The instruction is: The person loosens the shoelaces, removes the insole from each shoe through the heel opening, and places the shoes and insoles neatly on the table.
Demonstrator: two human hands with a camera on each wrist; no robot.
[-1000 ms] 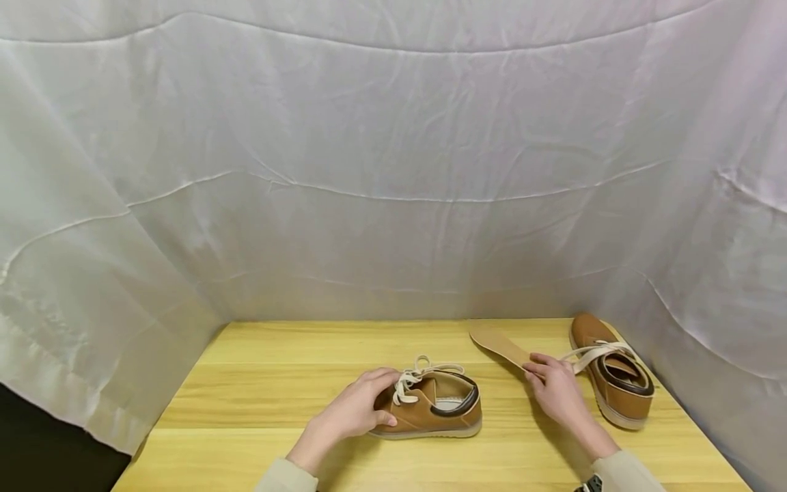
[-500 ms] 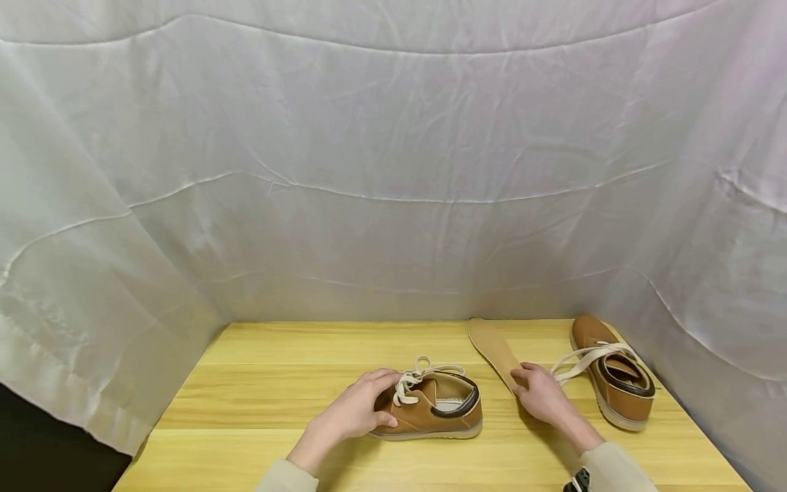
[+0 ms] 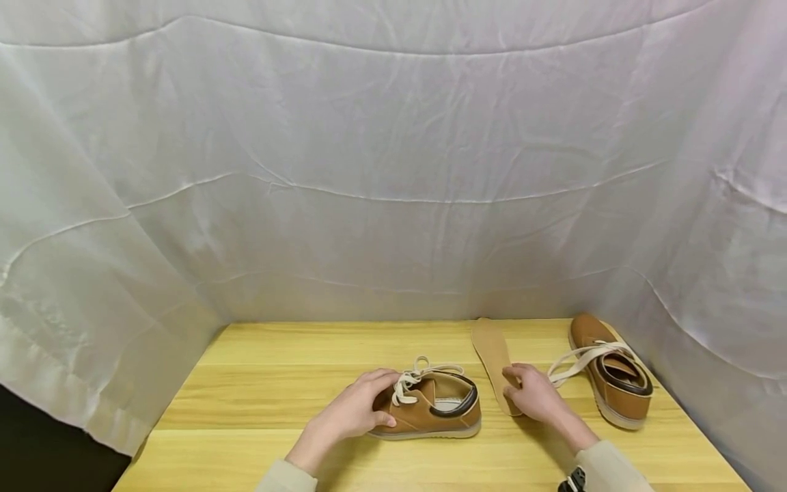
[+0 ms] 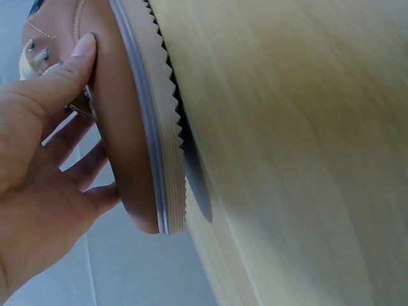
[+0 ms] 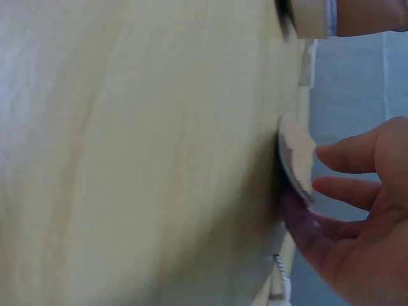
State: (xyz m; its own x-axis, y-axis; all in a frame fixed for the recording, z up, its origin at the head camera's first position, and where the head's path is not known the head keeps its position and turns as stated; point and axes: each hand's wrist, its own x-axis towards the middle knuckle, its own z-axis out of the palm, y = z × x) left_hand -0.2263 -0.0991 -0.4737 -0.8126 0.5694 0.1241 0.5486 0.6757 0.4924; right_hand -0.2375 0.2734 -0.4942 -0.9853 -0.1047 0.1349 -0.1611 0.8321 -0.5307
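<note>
In the head view my left hand (image 3: pixel 356 408) holds the toe end of a brown lace-up shoe (image 3: pixel 451 418). Its thumb presses the near side, and the fingers reach over the top toward the cream laces (image 3: pixel 406 388). The left wrist view shows the thumb on the brown upper (image 4: pixel 118 140) above the pale ridged sole (image 4: pixel 169 146). To the right of that shoe my right hand (image 3: pixel 536 395) pinches the edge of a tan insole (image 3: pixel 490 347) near its closer end. In the right wrist view the insole (image 5: pixel 296 153) stands between the fingertips, close over the wood.
A second brown shoe (image 3: pixel 622 396) lies at the table's right edge, its long loose laces (image 3: pixel 581 362) trailing left toward my right hand. The wooden table (image 3: pixel 277 369) is enclosed by pale grey cloth (image 3: pixel 393 260) at the back and sides.
My right hand has moved left and toward me, swinging the insole's near end the same way, away from the second shoe's laces. The left hand and its shoe have stayed put.
</note>
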